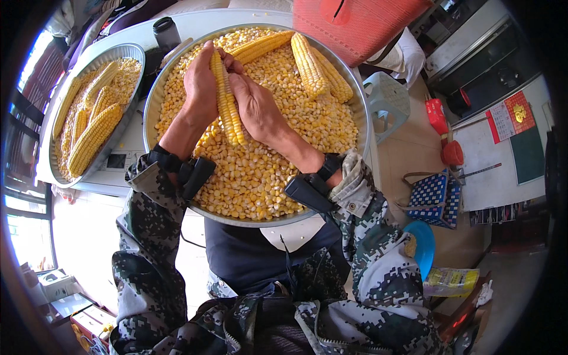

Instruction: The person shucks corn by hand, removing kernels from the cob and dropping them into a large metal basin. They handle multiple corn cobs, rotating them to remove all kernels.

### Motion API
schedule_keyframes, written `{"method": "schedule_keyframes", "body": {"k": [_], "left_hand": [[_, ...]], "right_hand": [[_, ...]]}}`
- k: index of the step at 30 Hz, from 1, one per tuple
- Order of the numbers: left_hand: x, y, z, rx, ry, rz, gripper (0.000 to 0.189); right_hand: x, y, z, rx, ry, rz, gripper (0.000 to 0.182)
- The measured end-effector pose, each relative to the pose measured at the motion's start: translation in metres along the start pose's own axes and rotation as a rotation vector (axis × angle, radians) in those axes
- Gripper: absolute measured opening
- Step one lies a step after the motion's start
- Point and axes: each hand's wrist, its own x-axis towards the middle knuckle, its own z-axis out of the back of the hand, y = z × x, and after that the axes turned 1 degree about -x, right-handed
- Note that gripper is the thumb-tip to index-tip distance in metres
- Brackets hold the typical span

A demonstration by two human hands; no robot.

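An ear of dried yellow corn (pixel 227 104) is held between my two hands over a large round metal pan (pixel 369 128). My left hand (pixel 199 88) grips its left side near the far end; some fingers are hidden behind the ear. From the right, my right hand (pixel 257 104) presses against the same ear, its thumb along the rows. Loose corn kernels (pixel 253 177) fill the pan. On them, at the far side, lie one ear (pixel 264 45) slanting beyond my hands and two more ears (pixel 309 66) side by side at the right.
Left of the pan, an oval metal tray (pixel 141 66) holds kernels and several ears. A dark jar (pixel 166 33) stands behind. A red bag (pixel 355 26) lies at the far right edge. On the floor at right are a plastic stool (pixel 388 95), a woven basket (pixel 432 199) and a blue basin (pixel 425 246).
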Motion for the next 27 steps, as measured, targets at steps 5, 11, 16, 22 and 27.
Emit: {"method": "schedule_keyframes", "body": {"k": [5, 11, 16, 22, 27], "left_hand": [[0.007, -0.007, 0.006, 0.041, -0.027, -0.055, 0.034], [0.014, -0.002, 0.010, -0.077, -0.008, -0.015, 0.034], [0.014, -0.013, 0.017, -0.013, -0.064, -0.092, 0.032], [0.019, -0.003, 0.015, -0.074, -0.068, -0.041, 0.032], [0.020, -0.006, 0.020, 0.001, -0.100, -0.081, 0.031]], "right_hand": [[0.002, 0.023, 0.013, -0.121, 0.262, -0.272, 0.055], [0.000, -0.005, -0.004, 0.163, -0.071, 0.038, 0.066], [-0.002, 0.004, 0.004, 0.006, 0.141, -0.098, 0.064], [-0.004, -0.003, 0.008, -0.329, 0.084, 0.066, 0.056], [-0.002, -0.009, 0.004, -0.490, 0.094, 0.173, 0.052]]}}
